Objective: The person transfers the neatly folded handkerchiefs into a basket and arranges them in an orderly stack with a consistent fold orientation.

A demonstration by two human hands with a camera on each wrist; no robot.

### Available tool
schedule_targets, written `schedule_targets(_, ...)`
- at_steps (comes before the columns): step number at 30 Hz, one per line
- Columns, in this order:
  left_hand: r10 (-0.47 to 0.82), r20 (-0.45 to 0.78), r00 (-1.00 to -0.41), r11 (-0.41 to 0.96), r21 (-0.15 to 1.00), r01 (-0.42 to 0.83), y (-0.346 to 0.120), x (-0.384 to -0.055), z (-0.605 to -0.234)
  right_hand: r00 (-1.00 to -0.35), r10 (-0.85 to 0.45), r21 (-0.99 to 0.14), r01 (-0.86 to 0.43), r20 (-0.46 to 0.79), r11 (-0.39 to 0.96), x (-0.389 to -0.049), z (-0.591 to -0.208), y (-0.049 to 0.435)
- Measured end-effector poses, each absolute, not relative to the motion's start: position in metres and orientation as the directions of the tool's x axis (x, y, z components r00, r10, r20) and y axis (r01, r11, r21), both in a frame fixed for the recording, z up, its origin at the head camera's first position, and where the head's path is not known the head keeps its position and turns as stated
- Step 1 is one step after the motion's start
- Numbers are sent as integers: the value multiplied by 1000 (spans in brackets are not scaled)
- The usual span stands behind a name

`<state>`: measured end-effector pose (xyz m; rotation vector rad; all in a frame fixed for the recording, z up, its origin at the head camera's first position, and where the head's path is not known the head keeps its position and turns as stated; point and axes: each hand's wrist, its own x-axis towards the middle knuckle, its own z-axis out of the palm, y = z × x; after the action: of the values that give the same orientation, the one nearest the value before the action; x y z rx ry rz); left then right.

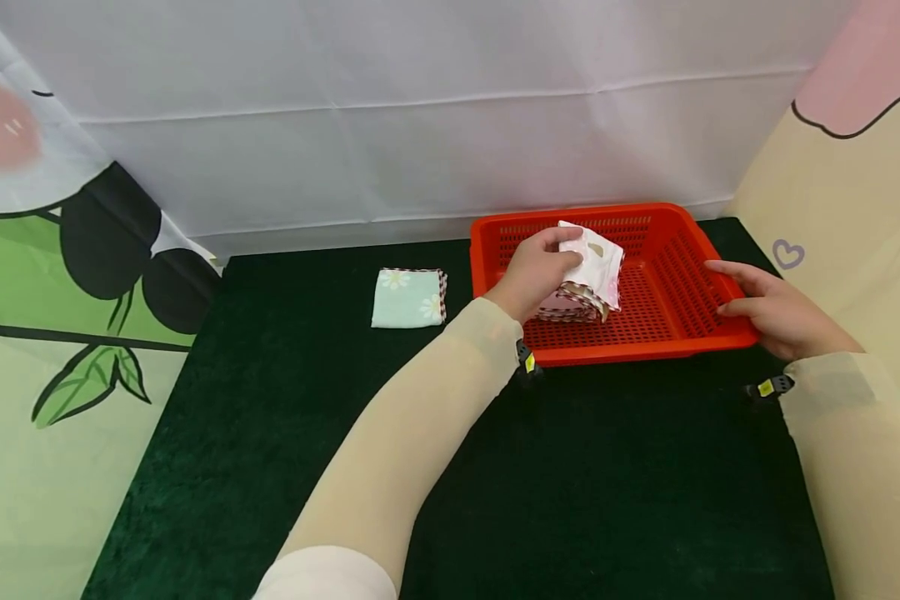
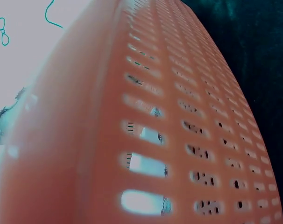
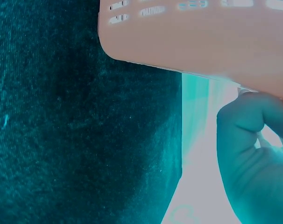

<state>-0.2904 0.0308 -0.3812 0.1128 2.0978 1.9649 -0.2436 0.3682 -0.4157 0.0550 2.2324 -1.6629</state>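
Note:
My left hand [image 1: 536, 271] reaches into the left part of a red slotted plastic basket [image 1: 645, 347]. Between thumb and fingers it pinches a white folded cloth [image 1: 600, 267] with a small tan print. Just beneath lies a stack of folded cloths [image 1: 566, 310] with checked edges, partly hidden by that hand and the white cloth. At the basket's right end, my right hand [image 1: 787, 312] grips the rim, its thumb bent against the edge in the right wrist view. The left wrist view is filled by the basket's slotted wall [image 2: 104, 140]; the left hand's fingers are hidden there.
Left of the basket, a pale mint folded cloth [image 1: 407, 298] with daisies lies on the dark green table cover [image 1: 285, 400]. A white curtain [image 1: 390, 167] hangs behind the table. Printed fabric stands close on both sides, with the basket near the right-hand one [image 1: 847, 217].

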Motion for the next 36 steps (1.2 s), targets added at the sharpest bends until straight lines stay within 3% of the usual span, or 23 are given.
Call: schedule_targets(36, 256, -171, -951, 147, 980, -136, 31, -292, -391, -932, -186, -923, 250, -311, 292, -249, -417, 363)
